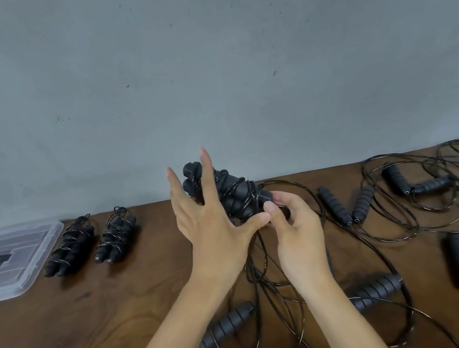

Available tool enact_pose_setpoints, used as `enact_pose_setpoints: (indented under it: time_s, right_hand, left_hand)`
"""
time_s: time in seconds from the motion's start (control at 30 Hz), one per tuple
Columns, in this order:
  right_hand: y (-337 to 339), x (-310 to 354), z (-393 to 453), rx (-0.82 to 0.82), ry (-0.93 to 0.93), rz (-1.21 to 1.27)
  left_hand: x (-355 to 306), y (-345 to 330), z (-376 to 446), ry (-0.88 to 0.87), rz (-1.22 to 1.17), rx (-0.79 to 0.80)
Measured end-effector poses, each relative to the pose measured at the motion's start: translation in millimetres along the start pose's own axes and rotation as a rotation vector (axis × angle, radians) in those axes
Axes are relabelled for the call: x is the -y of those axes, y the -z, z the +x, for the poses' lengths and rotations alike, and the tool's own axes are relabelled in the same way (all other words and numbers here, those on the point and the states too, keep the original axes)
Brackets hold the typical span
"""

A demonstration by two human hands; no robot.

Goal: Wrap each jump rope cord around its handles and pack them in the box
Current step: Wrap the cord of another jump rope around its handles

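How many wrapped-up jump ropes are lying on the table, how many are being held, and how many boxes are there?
Wrapped bundles lying on the table: 2
Half-wrapped bundle held in the right hand: 1
Clear box: 1
Total: 4

Left hand (212, 217) raised with fingers spread straight, right hand (293, 223) beside it, fingers curled, thumbs touching.
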State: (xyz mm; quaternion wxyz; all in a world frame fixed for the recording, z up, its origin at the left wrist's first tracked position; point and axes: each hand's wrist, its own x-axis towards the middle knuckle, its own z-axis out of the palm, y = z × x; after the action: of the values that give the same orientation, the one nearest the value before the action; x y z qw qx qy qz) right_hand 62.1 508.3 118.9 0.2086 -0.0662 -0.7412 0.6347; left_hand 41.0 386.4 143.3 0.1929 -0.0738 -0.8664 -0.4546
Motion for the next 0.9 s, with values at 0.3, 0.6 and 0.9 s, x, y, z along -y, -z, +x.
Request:
enact_pose_setpoints:
  time_s: [0.3,0.6,0.9]
  right_hand:
    - [20.4,12.8,19.4,0.222,0.117,-0.222]
    - [28.6,28.5,22.7,0.359,0.139,-0.205]
    - [52.2,24.7,20.9,0.591,0.024,-0.309]
  left_hand:
    - [-16.4,25.9,27.4,-0.198,0.605,0.274]
    - [-8.4,38.4,57.6,-0.01,0.282,0.735]
    - [18.5,32.9,33.7,0.104,-0.178,0.621]
